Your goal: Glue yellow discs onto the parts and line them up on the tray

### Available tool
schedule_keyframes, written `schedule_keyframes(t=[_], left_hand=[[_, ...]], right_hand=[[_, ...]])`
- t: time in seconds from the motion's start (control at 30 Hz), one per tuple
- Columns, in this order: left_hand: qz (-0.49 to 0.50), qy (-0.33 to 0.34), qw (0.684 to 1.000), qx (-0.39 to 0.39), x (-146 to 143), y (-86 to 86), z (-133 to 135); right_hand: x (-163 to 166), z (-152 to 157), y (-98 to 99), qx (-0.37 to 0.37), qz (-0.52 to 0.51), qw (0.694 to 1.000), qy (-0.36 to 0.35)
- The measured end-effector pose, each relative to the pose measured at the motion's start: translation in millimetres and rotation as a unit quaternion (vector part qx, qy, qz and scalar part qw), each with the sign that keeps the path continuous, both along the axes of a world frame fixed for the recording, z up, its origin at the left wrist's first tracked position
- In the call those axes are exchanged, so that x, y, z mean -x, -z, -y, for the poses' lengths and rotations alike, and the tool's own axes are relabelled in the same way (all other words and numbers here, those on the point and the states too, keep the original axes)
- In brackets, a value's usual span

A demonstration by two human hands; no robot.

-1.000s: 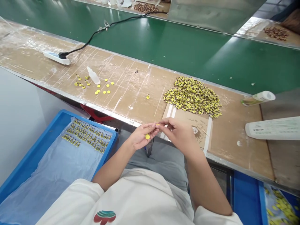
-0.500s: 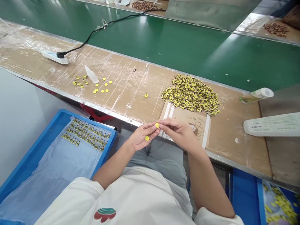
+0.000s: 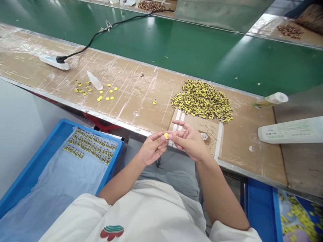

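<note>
Both hands meet over my lap at the bench's front edge. My left hand is curled, its fingertips pinching a small yellow disc. My right hand touches the same disc with thumb and fingertips, its forefinger stretched out above. A big heap of yellow-and-black small parts lies on the bench just beyond my right hand. Finished parts stand in rows on a plastic sheet in the blue tray at my left.
Loose yellow discs and a small clear bottle lie at the left of the brown bench, near a power strip. A white bottle and white box lie right. A green conveyor belt runs behind.
The yellow disc seen lower in my left palm is now hidden as the left fingers curled tighter. The disc between the fingertips has come into plain sight. My right forefinger has lifted.
</note>
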State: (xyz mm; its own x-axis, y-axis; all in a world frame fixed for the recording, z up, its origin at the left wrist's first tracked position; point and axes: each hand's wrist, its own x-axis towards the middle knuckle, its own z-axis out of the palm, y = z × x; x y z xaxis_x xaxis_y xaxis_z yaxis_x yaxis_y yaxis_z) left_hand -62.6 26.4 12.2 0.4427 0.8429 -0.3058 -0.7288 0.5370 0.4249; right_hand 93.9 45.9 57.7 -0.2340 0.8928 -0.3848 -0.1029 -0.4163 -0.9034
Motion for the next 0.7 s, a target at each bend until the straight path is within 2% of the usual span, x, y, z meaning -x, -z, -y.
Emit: schedule_keyframes(t=[0.1, 0.17, 0.2, 0.27, 0.33, 0.4, 0.5, 0.7], left_hand=[[0.047, -0.025, 0.998, 0.023, -1, -0.1, -3], [0.079, -0.034, 0.995, 0.043, -2, 0.0, -5], [0.089, -0.038, 0.994, 0.05, -3, 0.3, -6], [0.095, -0.046, 0.993, 0.058, -3, 1.6, -8], [0.088, -0.05, 0.993, 0.063, -4, 3.8, -9], [0.07, -0.053, 0.994, 0.069, -5, 6.4, -10], [0.031, -0.061, 0.995, 0.066, -7, 9.5, -12], [-0.015, -0.084, 0.995, 0.054, -11, 8.9, -18]], right_hand=[[-2, -2, -1.1, -0.069, 0.107, 0.992, 0.027], [-14, -9, 0.0, -0.153, 0.228, 0.96, 0.055], [-22, -15, 1.5, -0.194, 0.302, 0.93, 0.072], [-44, -33, 6.7, -0.248, 0.457, 0.849, 0.094], [-66, -53, 14.7, -0.259, 0.559, 0.786, 0.057], [-85, -74, 24.6, -0.258, 0.614, 0.746, 0.001], [-103, -97, 38.1, -0.261, 0.631, 0.728, -0.063], [-116, -117, 45.9, -0.26, 0.595, 0.751, -0.117]])
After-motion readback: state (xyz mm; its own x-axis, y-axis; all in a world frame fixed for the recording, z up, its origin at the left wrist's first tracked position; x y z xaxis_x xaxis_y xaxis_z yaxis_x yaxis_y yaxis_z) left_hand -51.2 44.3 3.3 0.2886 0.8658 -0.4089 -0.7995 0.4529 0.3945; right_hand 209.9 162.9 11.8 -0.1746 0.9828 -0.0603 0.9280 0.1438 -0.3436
